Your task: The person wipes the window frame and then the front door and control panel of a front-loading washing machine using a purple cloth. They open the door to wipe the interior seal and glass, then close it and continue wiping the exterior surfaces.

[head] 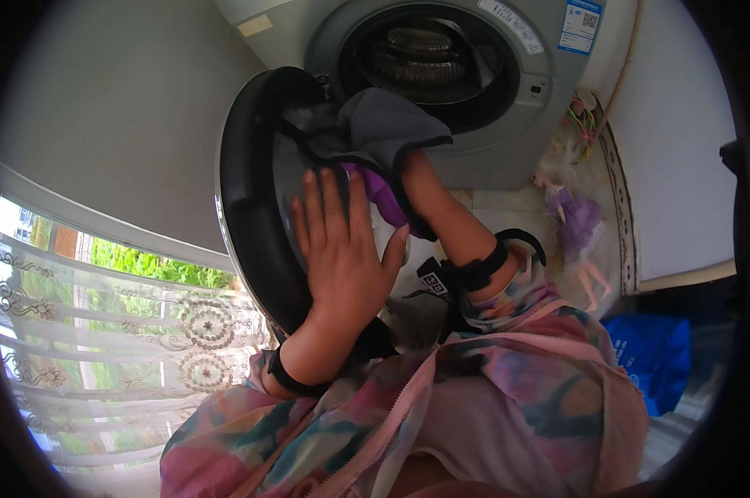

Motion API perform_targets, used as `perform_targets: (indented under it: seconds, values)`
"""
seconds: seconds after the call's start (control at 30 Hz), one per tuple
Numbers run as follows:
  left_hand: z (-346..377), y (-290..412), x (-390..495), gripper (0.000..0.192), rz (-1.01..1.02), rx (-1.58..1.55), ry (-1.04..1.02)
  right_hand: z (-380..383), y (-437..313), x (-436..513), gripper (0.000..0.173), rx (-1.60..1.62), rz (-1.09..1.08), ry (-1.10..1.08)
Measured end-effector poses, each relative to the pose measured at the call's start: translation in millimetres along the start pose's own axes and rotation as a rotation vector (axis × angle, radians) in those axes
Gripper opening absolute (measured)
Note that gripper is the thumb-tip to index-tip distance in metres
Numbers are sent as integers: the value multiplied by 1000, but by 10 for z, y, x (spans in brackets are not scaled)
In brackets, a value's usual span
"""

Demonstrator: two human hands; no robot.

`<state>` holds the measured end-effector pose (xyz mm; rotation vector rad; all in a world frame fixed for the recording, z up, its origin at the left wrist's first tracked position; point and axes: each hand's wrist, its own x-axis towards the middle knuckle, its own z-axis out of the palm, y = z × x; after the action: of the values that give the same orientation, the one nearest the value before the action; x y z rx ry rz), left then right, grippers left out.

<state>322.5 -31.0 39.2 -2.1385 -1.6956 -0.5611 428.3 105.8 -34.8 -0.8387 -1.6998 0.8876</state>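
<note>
A front-loading washing machine stands ahead with its round door swung out to the left. My left hand lies spread against the inner glass of that door, fingers apart, its tips next to a cloth. A grey cloth with black edging and a purple part drapes over my right hand and touches the door glass. Only the wrist and forearm of my right hand show; the fingers are hidden under the cloth, so their grip cannot be told. Behind, the metal drum is visible through the machine's opening.
A doll in a purple dress lies on the tiled floor at the right, near tangled coloured strands. Farther down is a blue bag. A sheer patterned curtain hangs at the window on the left.
</note>
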Motion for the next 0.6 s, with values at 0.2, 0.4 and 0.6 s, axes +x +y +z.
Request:
perform_targets:
  seconds: [0.2, 0.4, 0.6]
  values:
    - [-94, 1, 28, 72, -9, -20, -110, -68, 283, 570, 47, 187, 12, 26]
    - [-129, 7, 35, 63, 9, 16, -153, -81, 512, 940, 48, 202, 71, -23]
    - [-148, -15, 25, 64, -30, -14, -207, -80, 678, 1134, 49, 270, 133, -43]
